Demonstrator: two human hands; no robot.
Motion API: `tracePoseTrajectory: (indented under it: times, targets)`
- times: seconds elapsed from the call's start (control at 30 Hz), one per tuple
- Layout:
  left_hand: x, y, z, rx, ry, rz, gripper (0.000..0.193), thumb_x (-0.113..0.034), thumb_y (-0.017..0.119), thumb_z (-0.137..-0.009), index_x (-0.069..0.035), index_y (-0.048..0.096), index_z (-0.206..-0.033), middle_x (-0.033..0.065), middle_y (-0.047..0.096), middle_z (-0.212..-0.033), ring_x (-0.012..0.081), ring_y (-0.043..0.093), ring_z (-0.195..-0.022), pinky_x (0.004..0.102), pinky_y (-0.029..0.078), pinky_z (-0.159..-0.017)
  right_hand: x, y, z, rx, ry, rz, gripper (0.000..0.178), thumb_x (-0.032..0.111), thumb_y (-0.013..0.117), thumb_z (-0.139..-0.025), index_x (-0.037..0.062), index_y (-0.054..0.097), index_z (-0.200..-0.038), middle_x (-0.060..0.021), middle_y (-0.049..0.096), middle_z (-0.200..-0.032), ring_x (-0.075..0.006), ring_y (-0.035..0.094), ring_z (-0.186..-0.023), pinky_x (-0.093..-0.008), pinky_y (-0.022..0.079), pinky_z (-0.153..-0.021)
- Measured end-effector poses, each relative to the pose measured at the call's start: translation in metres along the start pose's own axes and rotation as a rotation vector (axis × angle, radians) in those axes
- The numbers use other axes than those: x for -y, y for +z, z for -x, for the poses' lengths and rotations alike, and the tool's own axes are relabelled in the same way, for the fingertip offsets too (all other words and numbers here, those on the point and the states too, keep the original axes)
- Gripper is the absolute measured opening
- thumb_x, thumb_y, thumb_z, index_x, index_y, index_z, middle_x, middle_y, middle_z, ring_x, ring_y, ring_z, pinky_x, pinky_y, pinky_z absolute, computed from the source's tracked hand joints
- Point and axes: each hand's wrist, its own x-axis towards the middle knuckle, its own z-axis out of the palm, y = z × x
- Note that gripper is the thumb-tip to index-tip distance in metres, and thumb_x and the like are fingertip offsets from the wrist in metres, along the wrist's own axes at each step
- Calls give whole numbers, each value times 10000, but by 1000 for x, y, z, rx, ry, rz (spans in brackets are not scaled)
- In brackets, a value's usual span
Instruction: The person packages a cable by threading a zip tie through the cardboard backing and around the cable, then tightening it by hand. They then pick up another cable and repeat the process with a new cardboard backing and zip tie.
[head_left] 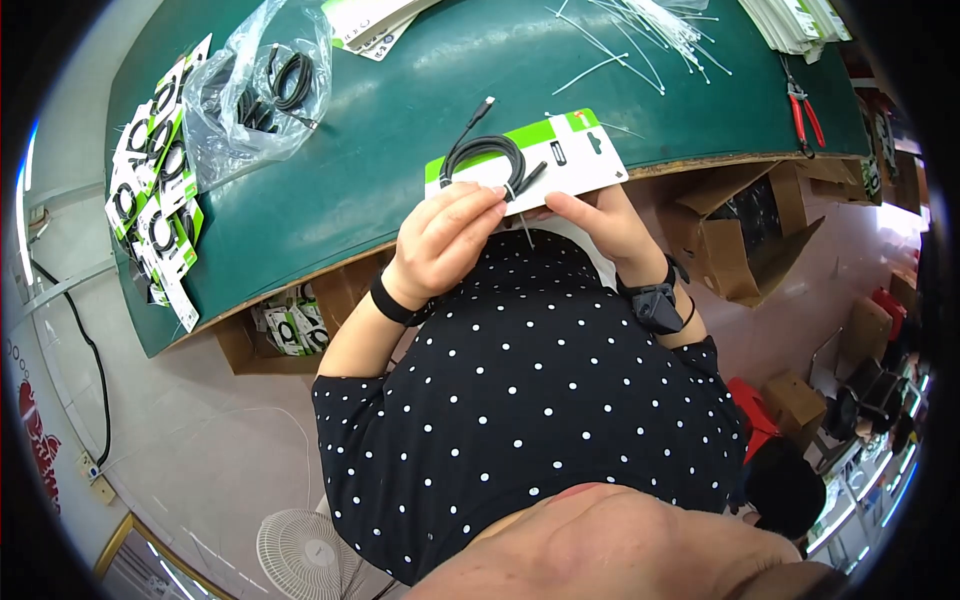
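Observation:
My left hand (452,235) has its fingers closed at the lower side of a coiled black cable (487,148), pressing it to a white and green backing card (578,166). The cable's two connector ends stick out, one above the card's top edge and one over its middle. A thin white cable tie (527,229) runs through at the bundle, its tail hanging below the card. The right hand (608,222) grips the card's lower right edge, thumb on the front and fingers hidden behind. Both hands are above the near edge of the green table (370,150).
Finished carded cables (160,190) lie piled at the left, beside a clear plastic bag (255,90) of black cables. Loose white cable ties (650,30) and red-handled pliers (800,110) lie at the right. Cardboard boxes (740,230) stand below the table edge.

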Motion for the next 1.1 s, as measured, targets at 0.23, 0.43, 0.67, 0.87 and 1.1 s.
tracePoseTrajectory:
  times: [0.23, 0.43, 0.67, 0.87, 1.1]
  targets:
    - [0, 17, 18, 55, -241, 230, 293, 45, 744, -687, 6, 664, -967, 136, 646, -1020, 282, 640, -919, 344, 536, -777, -29, -18, -1, -49, 18, 29, 346, 60, 608, -877, -24, 531, -1204, -104, 635, -1069, -181, 626, -951, -314, 524, -809]
    - [4, 22, 12, -169, -550, 26, 339, -35, 728, -745, 14, 636, -1068, 147, 610, -1066, 262, 596, -975, 328, 527, -744, -23, -14, 3, -72, -24, 141, 305, 60, 598, -884, -24, 555, -1174, -86, 641, -1057, -165, 624, -941, -301, 509, -827]
    - [12, 23, 17, -4, -784, 174, 386, -5, 677, -763, -2, 621, -1145, 129, 611, -1063, 236, 584, -926, 322, 507, -747, -11, -27, -3, -31, 115, 163, 289, 72, 617, -885, -38, 572, -1148, -84, 636, -1069, -138, 613, -931, -290, 493, -835]
    - [16, 34, 24, 1, -697, 97, 355, 2, 659, -752, -17, 635, -1105, 115, 627, -1021, 258, 587, -904, 344, 481, -771, 3, -28, -21, -428, -435, 562, 275, 137, 674, -853, 4, 621, -1088, -74, 639, -1015, -153, 616, -867, -272, 490, -754]
    - [18, 33, 19, 33, -647, 83, 327, -2, 658, -741, -20, 641, -1068, 107, 636, -962, 271, 588, -859, 355, 464, -777, -1, -2, -40, -82, -654, 1245, 225, 123, 726, -759, 53, 669, -965, -77, 611, -856, -219, 594, -809, -303, 472, -722]
